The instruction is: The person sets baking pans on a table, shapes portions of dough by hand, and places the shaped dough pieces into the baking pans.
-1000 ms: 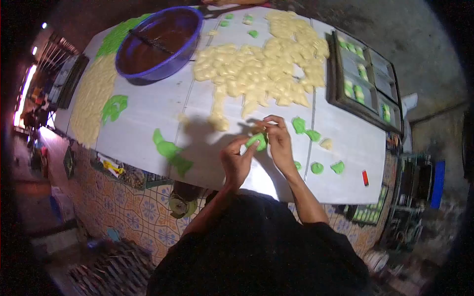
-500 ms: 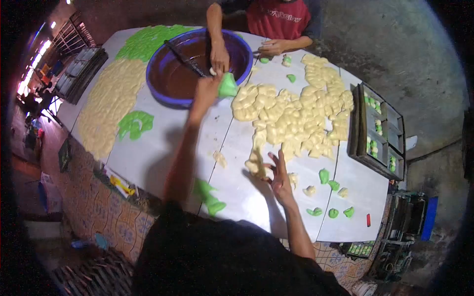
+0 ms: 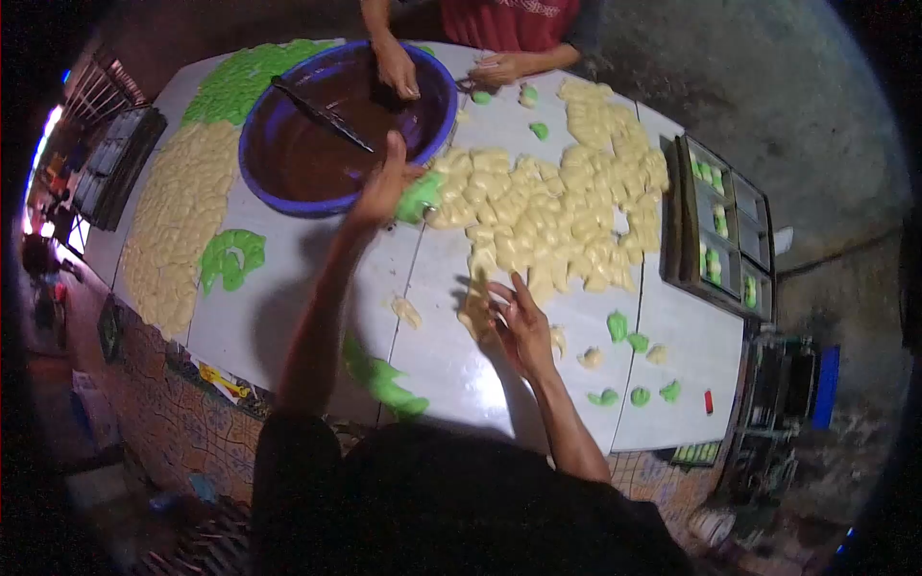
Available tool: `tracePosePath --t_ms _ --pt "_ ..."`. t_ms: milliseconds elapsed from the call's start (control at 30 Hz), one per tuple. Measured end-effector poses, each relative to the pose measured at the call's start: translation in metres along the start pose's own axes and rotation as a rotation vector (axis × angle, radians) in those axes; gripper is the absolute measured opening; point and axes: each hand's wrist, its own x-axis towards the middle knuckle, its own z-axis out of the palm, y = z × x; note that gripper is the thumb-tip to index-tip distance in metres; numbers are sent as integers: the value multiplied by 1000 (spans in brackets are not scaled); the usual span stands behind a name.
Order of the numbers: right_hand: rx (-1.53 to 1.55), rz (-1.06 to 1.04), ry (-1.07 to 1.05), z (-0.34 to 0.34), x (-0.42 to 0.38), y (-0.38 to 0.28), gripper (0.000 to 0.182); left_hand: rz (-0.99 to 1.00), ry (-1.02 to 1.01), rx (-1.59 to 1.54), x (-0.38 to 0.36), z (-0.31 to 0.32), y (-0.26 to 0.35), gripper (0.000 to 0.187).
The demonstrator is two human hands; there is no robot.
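Beside the blue bowl's near right side, my left hand [image 3: 382, 187] has its thumb raised away from the fingers. Its fingertips are at a soft green dough piece [image 3: 420, 199], which partly hides behind them; whether they touch is hard to tell. My right hand [image 3: 523, 331] is open with fingers apart and nothing visible in it. It hovers beside a strip of pale yellow dough [image 3: 473, 322]. Beyond spreads a large mass of pale yellow dough pieces [image 3: 567, 216]. Small green lumps [image 3: 617, 326] and a pale lump [image 3: 591, 357] lie to the right.
The blue bowl [image 3: 252, 178] holds brown contents and a dark utensil [image 3: 322, 113]. Across the table, a co-worker's hand [image 3: 396, 69] is over the bowl, another [image 3: 495, 69] at the table. Divided trays [image 3: 677, 216] stand right. Green dough [image 3: 384, 384] lies near my body.
My view has shifted, moving the scene leftward. My left hand and the green dough piece have come down off the bowl's rim, the thumb now raised. The co-worker's hand has drawn back from mine.
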Motion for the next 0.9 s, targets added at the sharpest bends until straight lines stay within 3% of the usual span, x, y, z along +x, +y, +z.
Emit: tracePosePath --t_ms 67,100,133,167,233,267,300,333,367,400,433,500,567,633,700,767,833,900 --pt "112 108 68 5 3 6 51 -107 -391 -526 -71 54 -14 106" --pt "219 214 106 4 2 6 45 -202 -358 -665 -95 81 -30 100" --pt "49 197 148 -1 -4 7 34 -67 -277 -674 -114 103 -55 89" --pt "-120 183 188 -5 -12 7 26 -136 -53 -793 -135 120 -58 74" --pt "-371 57 248 -8 -33 2 28 -149 189 -761 -164 145 -60 63" --pt "-367 52 253 -9 -44 -3 28 -201 98 -854 -173 148 -68 54" --pt "-885 -303 142 -9 -57 -6 30 -205 92 -849 -183 151 -70 54" --pt "-1392 -660 15 -13 -71 -8 33 -56 26 -464 -195 155 -66 49" --pt "-1347 -535 -87 -23 -82 -9 41 93 -47 -77 -206 160 -65 46" --pt "-1335 -512 -139 -31 -91 -16 37 213 61 20 -212 171 -70 40" --pt "-1322 -490 -191 -39 -97 -24 34 210 45 29 -215 178 -82 40" --pt "-1004 -485 -116 -46 -108 -34 30 60 -107 -342 -217 188 -102 33" --pt "-714 -457 -18 -63 -114 -27 26 42 -95 -391 -227 201 -102 27" --pt "-710 -408 -7 -66 -128 -33 25 143 -107 -384 -232 212 -111 28" --pt "-961 -406 -93 -52 -142 -46 23 59 -45 -370 -239 226 -113 30" --pt "-986 -299 -88 -70 -152 -36 23 -72 -34 -337 -242 233 -116 30" --pt "-964 -49 42 -86 -153 -32 23 -68 44 -428 -240 247 -137 33" --pt "-813 -144 30 -81 -156 -31 33 272 31 -233 -240 249 -154 51"
